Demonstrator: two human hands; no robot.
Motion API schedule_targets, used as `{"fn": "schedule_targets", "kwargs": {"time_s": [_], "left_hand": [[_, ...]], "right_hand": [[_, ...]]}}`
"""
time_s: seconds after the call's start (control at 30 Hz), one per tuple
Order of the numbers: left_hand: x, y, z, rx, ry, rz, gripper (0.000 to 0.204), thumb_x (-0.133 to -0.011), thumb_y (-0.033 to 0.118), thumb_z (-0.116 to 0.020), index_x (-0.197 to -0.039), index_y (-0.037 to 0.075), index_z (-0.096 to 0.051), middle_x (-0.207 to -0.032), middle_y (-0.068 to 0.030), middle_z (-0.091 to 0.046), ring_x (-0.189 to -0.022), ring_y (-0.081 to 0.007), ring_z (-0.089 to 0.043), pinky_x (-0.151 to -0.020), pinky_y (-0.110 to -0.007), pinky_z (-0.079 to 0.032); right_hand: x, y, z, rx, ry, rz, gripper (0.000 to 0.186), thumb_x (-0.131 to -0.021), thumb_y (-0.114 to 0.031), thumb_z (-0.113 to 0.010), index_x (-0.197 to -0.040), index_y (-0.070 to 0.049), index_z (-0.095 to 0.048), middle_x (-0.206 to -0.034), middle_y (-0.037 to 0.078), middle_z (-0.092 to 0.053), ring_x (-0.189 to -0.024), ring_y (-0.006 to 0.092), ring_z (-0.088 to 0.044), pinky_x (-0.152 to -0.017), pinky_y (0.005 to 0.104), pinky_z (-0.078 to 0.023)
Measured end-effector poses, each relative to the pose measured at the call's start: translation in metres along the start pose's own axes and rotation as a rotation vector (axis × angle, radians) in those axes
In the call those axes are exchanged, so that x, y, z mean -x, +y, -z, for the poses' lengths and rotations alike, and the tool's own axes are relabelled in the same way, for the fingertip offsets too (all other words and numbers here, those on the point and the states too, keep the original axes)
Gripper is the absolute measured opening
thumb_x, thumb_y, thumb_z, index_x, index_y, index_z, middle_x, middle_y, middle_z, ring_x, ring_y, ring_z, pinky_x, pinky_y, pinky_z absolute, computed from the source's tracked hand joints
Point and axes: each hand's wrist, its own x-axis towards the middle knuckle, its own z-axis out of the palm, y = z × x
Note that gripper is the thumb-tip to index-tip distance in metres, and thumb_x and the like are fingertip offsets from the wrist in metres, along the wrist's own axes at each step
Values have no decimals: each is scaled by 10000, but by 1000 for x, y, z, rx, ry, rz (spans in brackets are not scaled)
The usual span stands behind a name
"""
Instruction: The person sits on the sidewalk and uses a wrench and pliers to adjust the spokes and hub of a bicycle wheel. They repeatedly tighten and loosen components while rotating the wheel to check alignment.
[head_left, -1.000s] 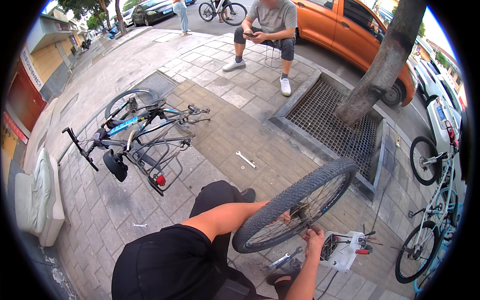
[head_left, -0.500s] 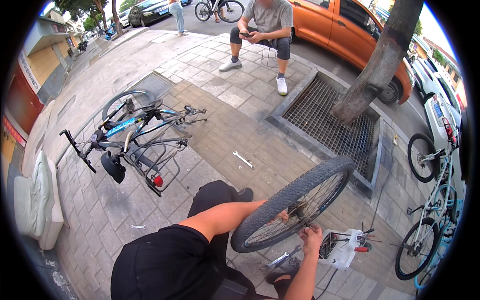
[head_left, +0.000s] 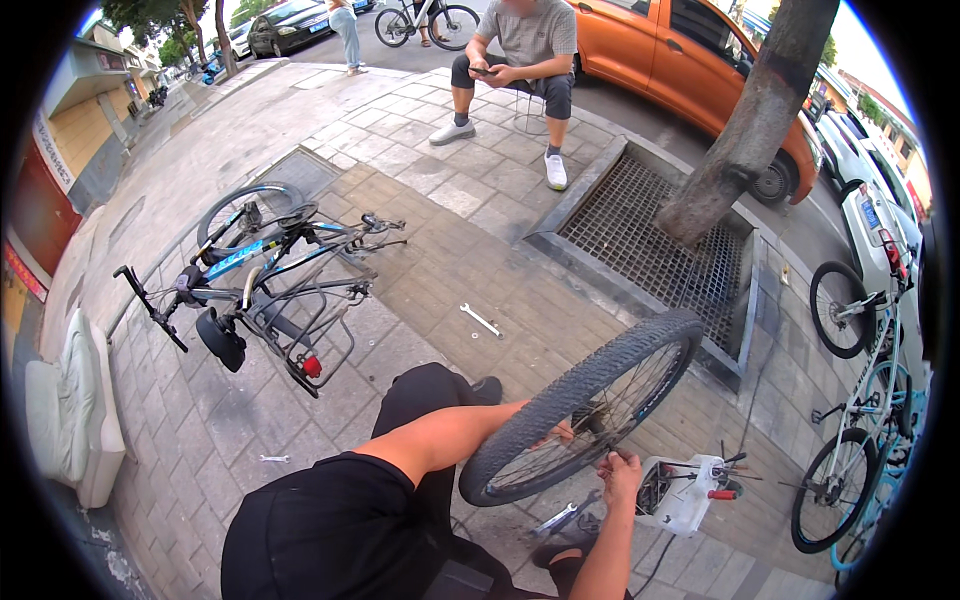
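Note:
A bicycle wheel (head_left: pixel 588 400) with a black knobby tire stands tilted in front of me. My left hand (head_left: pixel 561 432) reaches around behind it and shows through the spokes beside the hub (head_left: pixel 600 418); its curled fingers seem to grip the wheel there, partly hidden. My right hand (head_left: pixel 620 470) is closed in a pinch at the wheel's near right side, by the rim. Whatever sits between those fingertips is too small to make out. Just right of that hand is a white plastic container (head_left: pixel 690 500) full of tools, one with a red handle (head_left: pixel 722 494).
A bicycle without its rear wheel (head_left: pixel 260 275) lies at left. Wrenches lie on the paving: one (head_left: pixel 481 320) ahead, one (head_left: pixel 275 459) left, another (head_left: pixel 556 518) near my feet. A seated person (head_left: pixel 520 65) holds a phone. A tree grate (head_left: pixel 650 235) and parked bicycles (head_left: pixel 850 420) are at right.
The view has shifted slightly, so the surroundings sit a little farther left. Both hands stay at the wheel, with the right fingers' pose barely altered.

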Motion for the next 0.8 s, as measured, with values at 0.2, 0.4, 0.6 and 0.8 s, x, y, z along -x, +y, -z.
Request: {"fn": "schedule_targets", "kwargs": {"time_s": [0.2, 0.4, 0.6, 0.8], "left_hand": [[1, -6, 2, -2, 14, 18, 268, -947, 291, -757, -1031, 38, -739, -732, -15, -607, -591, -99, -541, -498, -276, -460], [-3, -1, -1, -16, 19, 19, 269, -945, 293, -759, -1031, 38, -742, -729, -18, -611, -582, -104, -543, -492, -280, -464], [-16, -20, 10, 12, 22, 63, 277, -938, 302, -767, -1022, 38, -743, -731, -12, -612, -581, -104, -549, -490, -284, -472], [-10, -12, 4, 39, 0, 22, 283, -932, 307, -775, -1024, 41, -741, -743, -11, -616, -594, -98, -552, -497, -279, -472]], "right_hand": [[19, -33, -13, -57, 50, -261, 274, -1001, -287, -616, -1120, -48, -556, -809, 93, -625, -650, 215, -640, -514, 333, -500], [1, -13, 4, -154, -19, -250, 292, -994, -275, -652, -1085, -10, -570, -890, 135, -661, -622, 228, -650, -497, 360, -522], [-3, 6, 0, -16, -4, 122, 299, -997, -291, -644, -1079, -14, -566, -839, 119, -649, -619, 229, -651, -487, 361, -515], [12, -27, -3, -24, 23, -352, 266, -1005, -287, -595, -1036, -24, -589, -810, 91, -622, -602, 230, -621, -494, 364, -502]]}}
